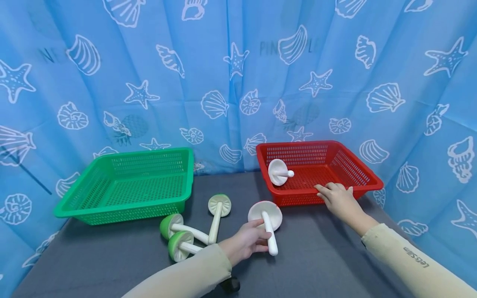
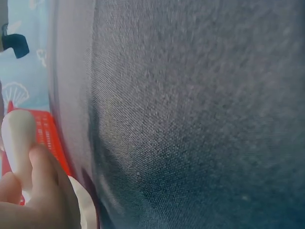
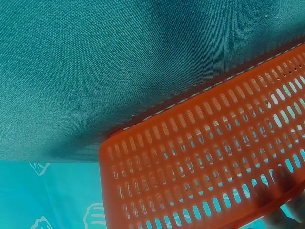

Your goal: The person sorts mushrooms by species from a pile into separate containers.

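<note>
My left hand (image 1: 249, 241) pinches the white stem of a toy mushroom (image 1: 273, 243), whose pale underside and red-edged cap face up toward the head camera. In the left wrist view, fingers wrap the rounded stem end (image 2: 19, 129). My right hand (image 1: 340, 200) rests at the front rim of the red basket (image 1: 298, 198), its fingers reaching over the edge. Inside that basket, at the left, lies another white-stemmed mushroom (image 1: 277, 173). The right wrist view shows the slotted basket wall (image 3: 190, 162) with fingertips partly hidden at the lower right.
A green basket (image 1: 123, 215) stands at the back left. Between it and my left arm lie several green-capped mushrooms (image 1: 220, 205), stems pointing toward me or rightward. Dark grey cloth (image 1: 316, 256) covers the table. Behind hangs a blue shell-patterned curtain (image 1: 238, 103).
</note>
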### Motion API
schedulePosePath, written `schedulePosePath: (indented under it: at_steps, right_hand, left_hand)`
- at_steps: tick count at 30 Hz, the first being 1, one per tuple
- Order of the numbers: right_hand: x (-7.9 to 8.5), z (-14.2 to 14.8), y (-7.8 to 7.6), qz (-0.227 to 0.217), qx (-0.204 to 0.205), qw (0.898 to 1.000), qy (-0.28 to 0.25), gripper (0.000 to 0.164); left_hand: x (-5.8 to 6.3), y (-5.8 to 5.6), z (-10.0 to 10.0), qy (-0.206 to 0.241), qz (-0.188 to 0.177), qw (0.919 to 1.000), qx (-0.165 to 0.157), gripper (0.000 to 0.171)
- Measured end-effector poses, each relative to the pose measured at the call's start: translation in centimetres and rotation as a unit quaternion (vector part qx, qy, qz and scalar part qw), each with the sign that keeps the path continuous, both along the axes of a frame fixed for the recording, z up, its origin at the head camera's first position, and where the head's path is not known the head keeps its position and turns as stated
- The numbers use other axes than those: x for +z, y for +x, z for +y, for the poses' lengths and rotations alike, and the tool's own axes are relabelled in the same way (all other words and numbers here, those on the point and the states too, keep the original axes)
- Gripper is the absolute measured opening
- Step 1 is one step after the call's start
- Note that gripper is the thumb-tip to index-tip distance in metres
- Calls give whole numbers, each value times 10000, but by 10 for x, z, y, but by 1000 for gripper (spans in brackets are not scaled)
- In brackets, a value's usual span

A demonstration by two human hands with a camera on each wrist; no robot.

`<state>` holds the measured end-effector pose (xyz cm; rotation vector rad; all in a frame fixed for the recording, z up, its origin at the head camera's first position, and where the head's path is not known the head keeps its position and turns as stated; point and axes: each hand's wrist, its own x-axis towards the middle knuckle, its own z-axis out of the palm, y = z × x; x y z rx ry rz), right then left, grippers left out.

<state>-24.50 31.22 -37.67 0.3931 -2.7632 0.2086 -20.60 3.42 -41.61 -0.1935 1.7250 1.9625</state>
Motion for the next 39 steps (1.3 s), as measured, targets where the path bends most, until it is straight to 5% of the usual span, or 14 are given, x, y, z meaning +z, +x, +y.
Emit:
schedulePosePath:
  at_steps: [7,17,26,39]
  right_hand:
    - [0,0,-1,-13,5,10000,-21,39]
    - [-1,1,0,93,31,9999,46,40]
    - [-3,2,-1,229,66,9997,41,40]
    - [-4,2,-2,333,105,9994,40,40]
  left_hand:
    - [9,7,-12,20,65,9999,142,60]
    - [42,9,-20,181,342,9992,58,60]
    - [71,-6,-11,351,528,9979,94,59]
    - [88,-33,16,524,639,9965,122,58]
